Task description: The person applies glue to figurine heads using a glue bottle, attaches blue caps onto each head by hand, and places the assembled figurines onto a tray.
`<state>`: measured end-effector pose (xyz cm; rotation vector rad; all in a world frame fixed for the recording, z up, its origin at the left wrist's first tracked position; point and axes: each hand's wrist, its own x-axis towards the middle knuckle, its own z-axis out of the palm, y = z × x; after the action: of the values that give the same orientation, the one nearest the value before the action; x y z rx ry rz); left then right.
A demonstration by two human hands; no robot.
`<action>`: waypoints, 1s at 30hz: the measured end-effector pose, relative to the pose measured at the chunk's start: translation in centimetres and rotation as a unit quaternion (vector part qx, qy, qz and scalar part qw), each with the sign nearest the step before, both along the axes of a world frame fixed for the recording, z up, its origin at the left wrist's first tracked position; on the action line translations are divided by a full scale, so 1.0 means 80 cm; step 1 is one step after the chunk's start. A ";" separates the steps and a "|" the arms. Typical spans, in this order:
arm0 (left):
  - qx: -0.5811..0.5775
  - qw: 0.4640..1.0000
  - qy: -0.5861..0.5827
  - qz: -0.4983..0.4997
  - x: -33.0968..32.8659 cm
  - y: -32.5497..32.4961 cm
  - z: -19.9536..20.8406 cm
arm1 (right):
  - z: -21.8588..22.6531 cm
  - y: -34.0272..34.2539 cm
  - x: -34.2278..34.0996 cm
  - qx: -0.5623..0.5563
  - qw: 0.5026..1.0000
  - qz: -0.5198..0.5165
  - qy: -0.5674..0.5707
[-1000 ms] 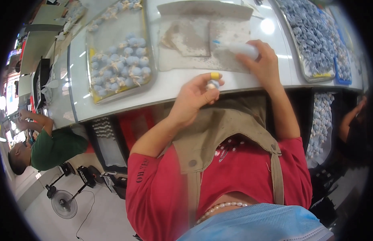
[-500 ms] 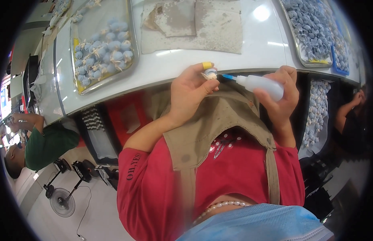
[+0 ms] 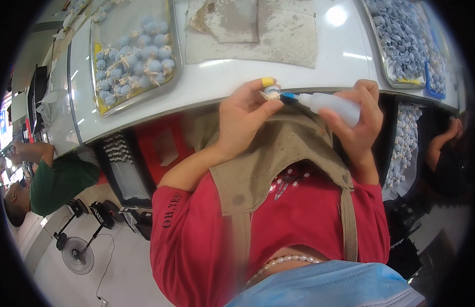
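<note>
Between the thumb and fingers of my left hand [image 3: 243, 110] is a small blue-and-cream figurine [image 3: 271, 93]. A yellow wrap covers the tip of one finger on that hand. My right hand [image 3: 357, 115] grips a translucent white squeeze bottle [image 3: 335, 106] lying nearly sideways. Its blue nozzle [image 3: 289, 96] points left, and the tip is at the figurine; whether it touches cannot be made out. Both hands are just in front of the white table's near edge, over my brown apron [image 3: 278, 138].
At the left, a clear tray [image 3: 178, 51] holds many blue-and-cream pieces. Stained board sheets [image 3: 293, 41] lie at the back middle. Another tray [image 3: 401, 84] is full of blue-grey parts at the right, beside a blue tray [image 3: 436, 94]. Open drawers flank me. People sit at both sides.
The view has shifted slightly. The bottle's nozzle has come a little nearer to the figurine, and both hands keep their hold.
</note>
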<state>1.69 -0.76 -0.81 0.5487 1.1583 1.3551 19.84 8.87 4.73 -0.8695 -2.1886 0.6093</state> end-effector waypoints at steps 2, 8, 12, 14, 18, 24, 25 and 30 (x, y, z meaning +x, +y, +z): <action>0.001 1.000 -0.009 0.006 0.000 0.001 -0.001 | -0.002 0.001 0.003 -0.006 1.000 -0.006 0.004; -0.015 0.999 -0.044 0.006 0.002 0.004 -0.001 | -0.006 0.004 0.007 -0.028 1.000 -0.010 0.003; -0.019 0.999 -0.043 0.001 0.002 0.006 -0.001 | -0.005 0.005 0.004 -0.040 0.999 -0.022 -0.008; -0.019 0.999 -0.044 0.004 0.000 0.007 -0.003 | -0.004 0.008 0.005 -0.034 0.999 -0.015 -0.004; -0.021 0.997 -0.068 0.015 -0.006 0.010 -0.004 | -0.013 0.013 0.011 -0.064 0.997 -0.027 0.019; -0.009 0.995 -0.093 0.038 -0.015 0.010 -0.005 | -0.035 0.032 -0.025 -0.356 0.914 -0.129 0.147; 0.010 0.995 -0.086 0.049 -0.014 0.009 -0.005 | -0.049 0.045 -0.037 -0.256 0.951 -0.117 0.131; 0.022 0.997 -0.067 0.024 -0.010 0.011 0.005 | -0.097 0.097 -0.062 -0.001 0.989 -0.146 0.008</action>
<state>0.88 0.15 -0.41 0.4563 1.0395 1.4407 14.84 16.61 -2.99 -1.1550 -1.9942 0.4711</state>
